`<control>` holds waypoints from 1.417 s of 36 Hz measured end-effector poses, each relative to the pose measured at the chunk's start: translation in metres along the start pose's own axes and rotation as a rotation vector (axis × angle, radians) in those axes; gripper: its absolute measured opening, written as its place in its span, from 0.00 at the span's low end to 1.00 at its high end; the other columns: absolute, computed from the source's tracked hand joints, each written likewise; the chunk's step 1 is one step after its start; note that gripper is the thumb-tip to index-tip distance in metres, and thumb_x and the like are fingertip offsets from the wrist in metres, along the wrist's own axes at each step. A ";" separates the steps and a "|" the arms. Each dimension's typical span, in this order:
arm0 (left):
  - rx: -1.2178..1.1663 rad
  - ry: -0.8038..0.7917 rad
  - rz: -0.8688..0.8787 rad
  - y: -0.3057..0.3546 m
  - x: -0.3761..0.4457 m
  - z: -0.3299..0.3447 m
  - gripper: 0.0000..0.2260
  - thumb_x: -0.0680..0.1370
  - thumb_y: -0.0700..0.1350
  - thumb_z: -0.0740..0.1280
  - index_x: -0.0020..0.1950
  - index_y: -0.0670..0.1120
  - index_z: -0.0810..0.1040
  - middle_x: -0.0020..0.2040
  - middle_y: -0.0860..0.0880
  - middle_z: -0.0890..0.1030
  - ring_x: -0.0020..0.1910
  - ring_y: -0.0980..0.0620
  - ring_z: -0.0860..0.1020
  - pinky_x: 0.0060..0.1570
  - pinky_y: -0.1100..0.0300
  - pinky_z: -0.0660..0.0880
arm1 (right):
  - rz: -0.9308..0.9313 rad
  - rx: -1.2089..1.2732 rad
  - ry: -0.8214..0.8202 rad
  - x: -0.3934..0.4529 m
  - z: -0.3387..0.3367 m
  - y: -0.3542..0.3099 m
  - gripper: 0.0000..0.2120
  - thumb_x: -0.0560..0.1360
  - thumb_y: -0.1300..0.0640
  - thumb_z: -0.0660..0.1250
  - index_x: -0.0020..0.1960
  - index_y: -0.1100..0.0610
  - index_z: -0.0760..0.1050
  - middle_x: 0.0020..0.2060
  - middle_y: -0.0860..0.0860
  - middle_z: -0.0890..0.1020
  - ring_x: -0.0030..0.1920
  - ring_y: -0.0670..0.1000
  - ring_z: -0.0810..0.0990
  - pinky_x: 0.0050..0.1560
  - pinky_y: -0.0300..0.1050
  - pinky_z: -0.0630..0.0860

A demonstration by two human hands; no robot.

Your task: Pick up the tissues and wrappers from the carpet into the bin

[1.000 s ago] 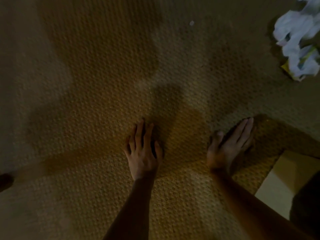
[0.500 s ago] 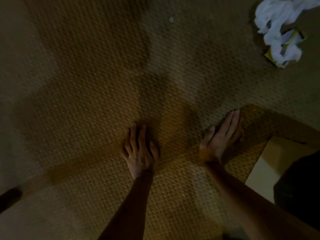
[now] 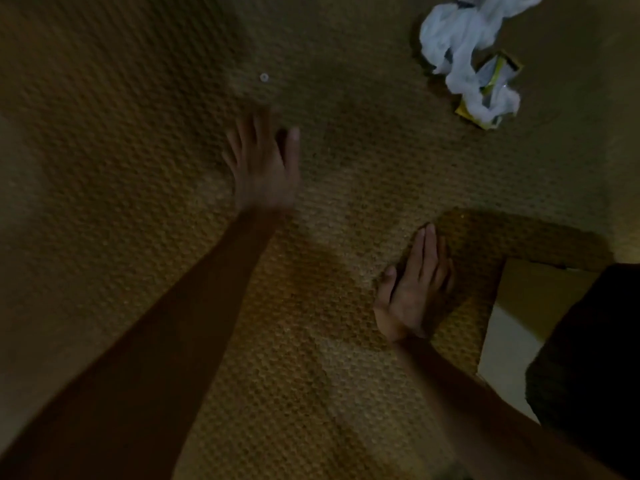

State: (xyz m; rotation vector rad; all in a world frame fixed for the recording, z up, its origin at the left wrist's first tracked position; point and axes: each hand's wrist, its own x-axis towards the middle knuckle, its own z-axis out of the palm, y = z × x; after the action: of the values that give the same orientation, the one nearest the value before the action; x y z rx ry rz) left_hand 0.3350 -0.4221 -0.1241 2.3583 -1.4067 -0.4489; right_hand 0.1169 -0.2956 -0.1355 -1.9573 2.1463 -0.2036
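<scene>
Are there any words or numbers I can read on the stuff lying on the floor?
None can be read.
Crumpled yellow and silver wrapper: any print is too blurred and dark to read.
Crumpled white tissues: no writing shows.
Tiny white speck on the brown woven carpet: too small to tell.

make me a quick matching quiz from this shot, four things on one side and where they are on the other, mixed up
Things:
1. left hand
2. right hand
3. white tissues
4. small white speck

Places:
A. top right of the carpet, beside a yellow wrapper
B. flat on the carpet near the pale box
C. blurred, fingers spread, centre of view
D. alone on the carpet beyond the left hand

Pairs: 1-C, 2-B, 3-A, 4-D
</scene>
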 end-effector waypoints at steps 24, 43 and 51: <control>0.252 0.021 0.168 0.001 0.034 0.007 0.17 0.74 0.45 0.63 0.62 0.45 0.75 0.61 0.39 0.75 0.53 0.37 0.73 0.55 0.50 0.56 | 0.054 -0.016 -0.125 -0.001 -0.003 0.001 0.31 0.78 0.47 0.49 0.78 0.56 0.49 0.77 0.52 0.54 0.77 0.54 0.54 0.75 0.53 0.50; 0.208 0.033 0.198 0.002 0.033 0.008 0.19 0.73 0.46 0.64 0.64 0.46 0.71 0.66 0.44 0.73 0.60 0.42 0.70 0.60 0.50 0.60 | 0.255 0.411 0.079 0.064 -0.027 -0.022 0.24 0.81 0.49 0.53 0.75 0.56 0.59 0.74 0.50 0.53 0.74 0.50 0.53 0.72 0.60 0.58; 0.218 0.024 0.235 -0.005 0.031 0.009 0.17 0.76 0.45 0.63 0.65 0.45 0.70 0.66 0.42 0.72 0.60 0.37 0.71 0.61 0.42 0.63 | 0.157 0.308 0.180 0.161 -0.027 -0.029 0.14 0.79 0.59 0.58 0.63 0.58 0.73 0.65 0.56 0.72 0.66 0.53 0.66 0.66 0.54 0.63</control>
State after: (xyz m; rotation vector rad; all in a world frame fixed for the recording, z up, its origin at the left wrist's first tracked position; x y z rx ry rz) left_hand 0.3492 -0.4480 -0.1368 2.3107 -1.7730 -0.2108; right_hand 0.1249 -0.4599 -0.1139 -1.6455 2.2068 -0.6625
